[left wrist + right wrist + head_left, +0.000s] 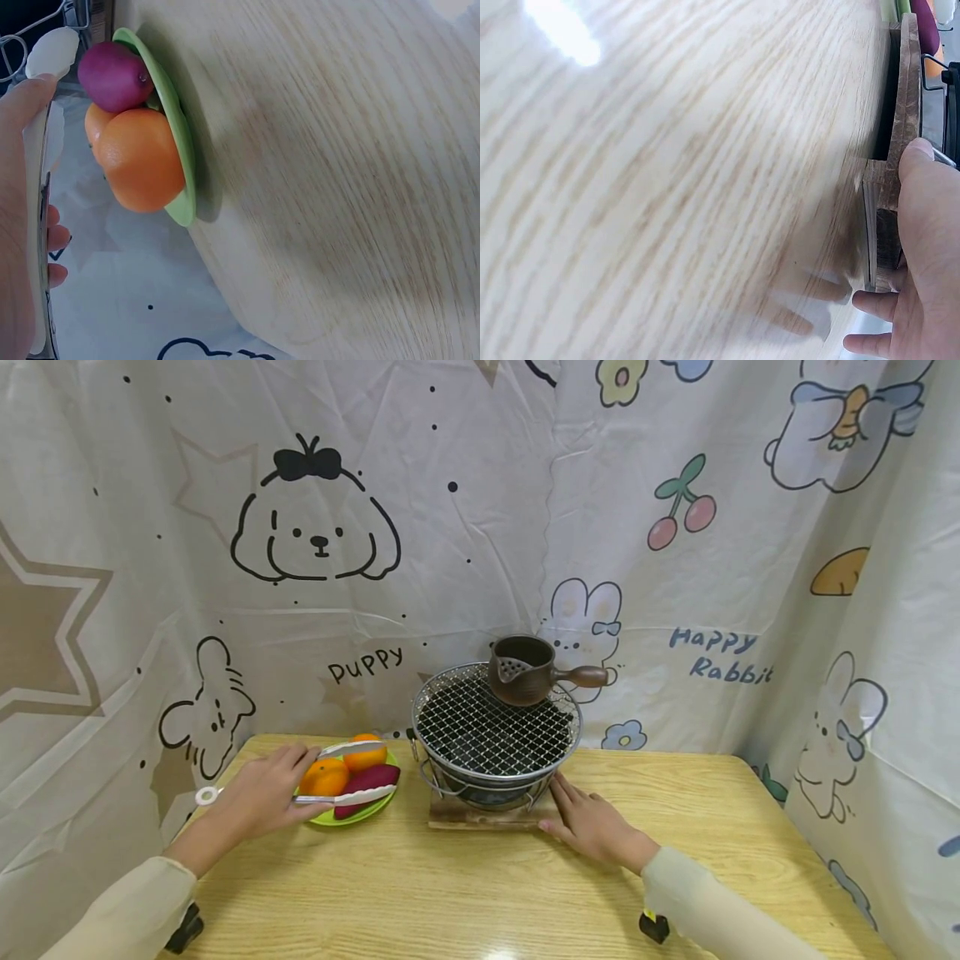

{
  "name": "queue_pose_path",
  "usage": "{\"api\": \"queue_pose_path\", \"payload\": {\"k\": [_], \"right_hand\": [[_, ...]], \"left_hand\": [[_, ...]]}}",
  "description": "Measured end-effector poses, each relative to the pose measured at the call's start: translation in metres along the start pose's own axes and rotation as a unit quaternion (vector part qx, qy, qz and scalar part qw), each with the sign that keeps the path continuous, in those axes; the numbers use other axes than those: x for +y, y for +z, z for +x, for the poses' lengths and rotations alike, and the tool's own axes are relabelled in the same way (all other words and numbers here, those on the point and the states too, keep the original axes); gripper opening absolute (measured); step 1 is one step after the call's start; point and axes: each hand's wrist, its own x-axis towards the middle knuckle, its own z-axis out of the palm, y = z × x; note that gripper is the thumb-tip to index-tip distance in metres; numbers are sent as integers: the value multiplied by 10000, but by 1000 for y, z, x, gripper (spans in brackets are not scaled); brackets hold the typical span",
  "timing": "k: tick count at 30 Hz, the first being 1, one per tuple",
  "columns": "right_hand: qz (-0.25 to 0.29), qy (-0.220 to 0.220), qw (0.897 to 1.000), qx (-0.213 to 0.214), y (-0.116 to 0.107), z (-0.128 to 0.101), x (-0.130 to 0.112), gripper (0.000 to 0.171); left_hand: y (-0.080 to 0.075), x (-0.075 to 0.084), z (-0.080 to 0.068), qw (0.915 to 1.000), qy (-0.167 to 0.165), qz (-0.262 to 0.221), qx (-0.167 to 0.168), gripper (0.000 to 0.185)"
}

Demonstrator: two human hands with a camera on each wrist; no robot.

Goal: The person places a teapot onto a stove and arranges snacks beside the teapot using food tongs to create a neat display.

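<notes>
Now gripping white tongs with the left hand, thumb along one arm in the left wrist view, fingers curled round the other; arms of the tongs spread, one tip over the back orange, the other lying across the purple sweet potato. Reaching just left of the grill, over a green plate that sits on the wooden table. Holding nothing between the tong tips yet; front orange sits between the two arms, touching or not cannot be told. On the plate: two oranges and the sweet potato packed together, the potato nearest the grill, as the left wrist view confirms with the plate seen edge-on.

Resting flat at the grill's right front corner, the right hand: fingers straight and together, fingertips against the wooden board under the grill. Seen from the right wrist, thumb pressed on the edge of the board, the other fingers lying relaxed on the tabletop.

Standing on the grill's back right rim, a dark clay pot with a side handle pointing right, upright on the wire mesh. Behind the grill, hanging cartoon-printed cloth with a puppy and rabbits. Both forearms in pale sleeves, stretched toward the grill from the near table edge
</notes>
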Motion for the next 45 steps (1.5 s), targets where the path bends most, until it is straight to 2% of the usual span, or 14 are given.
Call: {"api": "queue_pose_path", "payload": {"k": [8,17,29,45], "right_hand": [[18,26,10000,-15,0,0,0,80],[27,34,10000,-1,0,0,0,80],[146,52,9999,-13,2,0,1,81],[1,76,10000,-54,2,1,3,82]], "left_hand": [[4,-3,-5,9998,170,43,123,81],[1,-1,-8,10000,62,41,-42,86],[1,-1,-8,9999,95,85,-44,86],[4,-1,-9,9998,35,-83,-190,77]]}}
